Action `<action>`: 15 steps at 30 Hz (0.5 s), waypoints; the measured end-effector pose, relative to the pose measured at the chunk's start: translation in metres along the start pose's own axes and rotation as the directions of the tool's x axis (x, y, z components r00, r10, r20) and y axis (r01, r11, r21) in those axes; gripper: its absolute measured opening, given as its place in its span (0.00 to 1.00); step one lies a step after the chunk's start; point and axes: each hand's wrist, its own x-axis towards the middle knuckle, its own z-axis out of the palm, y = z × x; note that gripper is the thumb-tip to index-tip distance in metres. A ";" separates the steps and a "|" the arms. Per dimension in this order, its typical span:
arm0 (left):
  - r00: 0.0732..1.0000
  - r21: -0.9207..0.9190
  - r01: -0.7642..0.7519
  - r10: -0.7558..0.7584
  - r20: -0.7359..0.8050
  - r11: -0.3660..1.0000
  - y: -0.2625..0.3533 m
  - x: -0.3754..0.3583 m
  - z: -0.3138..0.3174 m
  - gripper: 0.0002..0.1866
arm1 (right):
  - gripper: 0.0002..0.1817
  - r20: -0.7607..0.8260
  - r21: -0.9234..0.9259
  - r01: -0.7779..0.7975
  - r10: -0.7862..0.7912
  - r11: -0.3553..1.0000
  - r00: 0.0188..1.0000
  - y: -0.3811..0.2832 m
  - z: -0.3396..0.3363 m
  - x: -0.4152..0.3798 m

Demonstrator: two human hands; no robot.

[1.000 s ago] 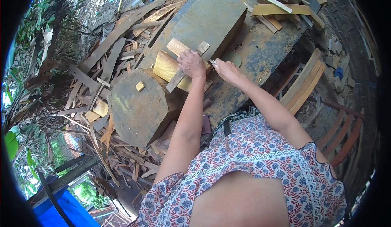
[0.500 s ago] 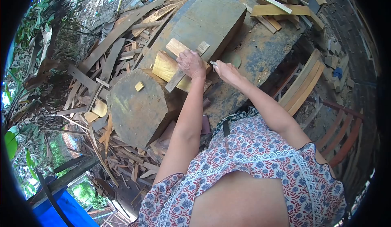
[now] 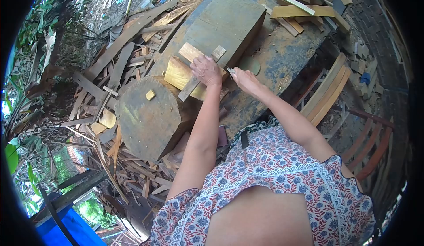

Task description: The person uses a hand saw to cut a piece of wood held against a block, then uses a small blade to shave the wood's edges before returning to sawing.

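My left hand [image 3: 206, 70] presses down with curled fingers on a greyish wooden strip [image 3: 189, 89], which lies slantwise under it. A pale flat piece of wood [image 3: 190, 51] sticks out beyond the fingers and crosses the strip. Beneath them is a yellowish wood block [image 3: 176, 72], resting beside a large timber block [image 3: 225, 20]. My right hand [image 3: 247, 81] is closed around a small metallic tool [image 3: 230, 70] whose thin end points toward the strip. Its kind is too small to make out, and the grip hides most of it.
A thick round-sided log block [image 3: 148, 118] stands at the left with a small yellow wood cube [image 3: 150, 95] on top. Stacked wood pieces [image 3: 304, 11] lie at the far end of the worktable [image 3: 282, 60]. Scrap wood [image 3: 128, 58] covers the ground at left; a slatted chair [image 3: 371, 144] is at right.
The right hand and its tool have shifted very slightly. My left hand stays on the wood. The whole view has moved a little.
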 end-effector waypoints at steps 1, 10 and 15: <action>0.999 0.019 -0.018 0.019 -0.041 1.000 0.000 0.000 0.000 0.09 | 0.15 -0.012 -0.007 0.013 -0.013 1.000 1.000 -0.005 -0.001 0.007; 1.000 0.032 -0.014 0.015 -0.026 0.999 0.001 -0.001 -0.002 0.08 | 0.14 0.025 0.016 -0.033 0.032 0.999 0.999 -0.008 -0.017 -0.028; 0.999 0.032 -0.024 0.026 -0.042 0.999 0.001 -0.001 -0.002 0.08 | 0.16 0.002 -0.012 0.005 -0.005 1.000 1.000 -0.004 -0.004 -0.002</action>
